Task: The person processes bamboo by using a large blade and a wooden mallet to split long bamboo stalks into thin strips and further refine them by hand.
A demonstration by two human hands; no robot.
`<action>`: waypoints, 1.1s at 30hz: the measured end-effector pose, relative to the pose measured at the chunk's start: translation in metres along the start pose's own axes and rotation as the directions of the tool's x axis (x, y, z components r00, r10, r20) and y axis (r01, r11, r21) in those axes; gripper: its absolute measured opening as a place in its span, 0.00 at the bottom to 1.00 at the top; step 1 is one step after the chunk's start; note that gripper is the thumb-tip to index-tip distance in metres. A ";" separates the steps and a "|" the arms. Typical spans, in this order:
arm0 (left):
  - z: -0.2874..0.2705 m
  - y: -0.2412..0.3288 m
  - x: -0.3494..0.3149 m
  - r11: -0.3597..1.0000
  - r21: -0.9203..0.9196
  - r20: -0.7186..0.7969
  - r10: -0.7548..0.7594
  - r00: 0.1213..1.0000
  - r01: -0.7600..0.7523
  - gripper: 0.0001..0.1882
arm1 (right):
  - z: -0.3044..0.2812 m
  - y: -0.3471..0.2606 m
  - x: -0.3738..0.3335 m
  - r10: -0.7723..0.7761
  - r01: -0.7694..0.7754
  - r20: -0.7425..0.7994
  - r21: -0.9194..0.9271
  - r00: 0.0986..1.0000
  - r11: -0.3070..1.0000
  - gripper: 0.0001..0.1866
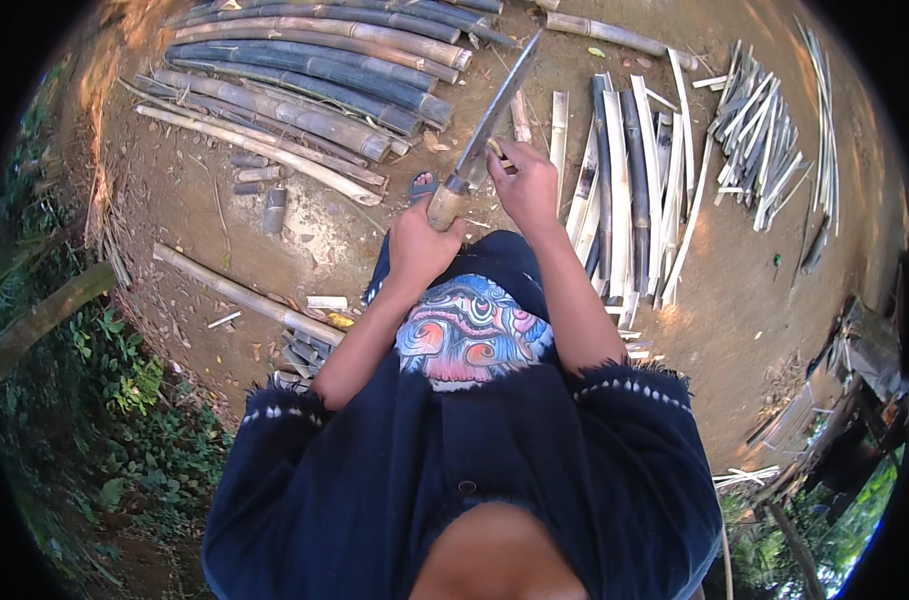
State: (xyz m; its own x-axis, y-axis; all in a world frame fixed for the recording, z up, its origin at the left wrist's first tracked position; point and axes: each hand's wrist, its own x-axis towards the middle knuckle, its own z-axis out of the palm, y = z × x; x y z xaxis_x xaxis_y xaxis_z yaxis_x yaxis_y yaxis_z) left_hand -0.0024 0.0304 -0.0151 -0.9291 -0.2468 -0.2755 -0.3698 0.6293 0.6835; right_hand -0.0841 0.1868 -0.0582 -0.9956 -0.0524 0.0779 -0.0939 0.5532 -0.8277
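Note:
My left hand (420,240) is wrapped round the wooden handle of a machete (498,100). Its long metal blade points away from me and slants up to the right. Beside the lower part of the blade, my right hand (526,185) has its fingers curled in a pinch. A small tan bit shows at those fingertips, too small to name. Whether the fingers touch the blade I cannot tell. Just right of this hand lie split bamboo pieces (635,170), some dark outside, others pale inside.
Whole dark bamboo poles (315,65) are heaped at the far left. A pile of short bamboo strips (757,135) and long thin strips (825,130) lie at the right. One pole (240,292) rests at mid left near green plants (145,400). My sandalled foot (424,185) shows below the blade.

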 end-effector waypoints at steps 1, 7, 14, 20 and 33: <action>-0.004 -0.002 0.002 0.997 -0.030 0.030 -0.064 0.997 0.065 0.15 | 0.004 0.004 0.001 -0.011 0.013 0.045 -0.042 0.999 0.999 0.16; -0.027 -0.011 0.019 0.980 -0.045 0.085 -0.191 0.978 0.195 0.12 | 0.013 0.042 -0.025 0.290 -0.264 0.005 0.431 0.957 0.863 0.19; -0.080 -0.044 0.062 0.831 -0.294 0.136 -0.452 0.881 0.472 0.11 | 0.121 0.312 -0.158 0.808 -0.704 0.294 -0.396 0.511 0.589 0.29; -0.113 -0.057 0.091 0.961 0.146 -0.338 -0.174 0.925 0.234 0.18 | 0.228 0.524 -0.178 0.835 -0.576 0.356 -0.607 0.419 0.547 0.47; -0.116 -0.074 0.076 0.918 0.262 -0.394 -0.181 0.901 0.299 0.14 | 0.268 0.657 -0.120 0.856 -0.732 -0.007 -0.521 0.517 0.438 0.53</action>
State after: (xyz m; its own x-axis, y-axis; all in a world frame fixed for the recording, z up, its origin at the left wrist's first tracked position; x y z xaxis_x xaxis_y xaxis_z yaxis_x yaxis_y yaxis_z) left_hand -0.0464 -0.1206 -0.0083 -0.7722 -0.6264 -0.1060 -0.6157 0.6966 0.3683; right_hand -0.0261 0.3333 -0.7604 -0.5952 0.4523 -0.6642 0.6877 0.7143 -0.1299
